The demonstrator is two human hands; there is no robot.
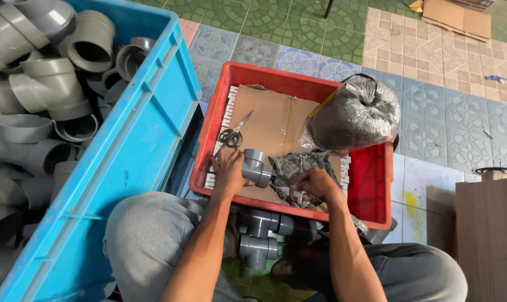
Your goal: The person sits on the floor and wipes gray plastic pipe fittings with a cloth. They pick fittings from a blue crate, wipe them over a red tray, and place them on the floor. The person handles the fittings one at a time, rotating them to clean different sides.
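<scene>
My left hand (227,170) grips a grey plastic pipe tee fitting (256,166) over the near edge of a red crate (371,184). My right hand (315,183) is closed on a crumpled grey cloth (298,168) pressed against the fitting's right end. Both hands hover above a flat piece of brown cardboard (276,120) lying in the crate. Black-handled scissors (232,134) rest on the cardboard just beyond my left hand.
A knotted clear bag of dark contents (354,114) sits in the red crate's far right. A large blue crate (136,140) full of grey pipe fittings (46,84) stands left. Two more grey fittings (259,235) lie on the tiled floor between my knees. Cardboard (488,235) stands at right.
</scene>
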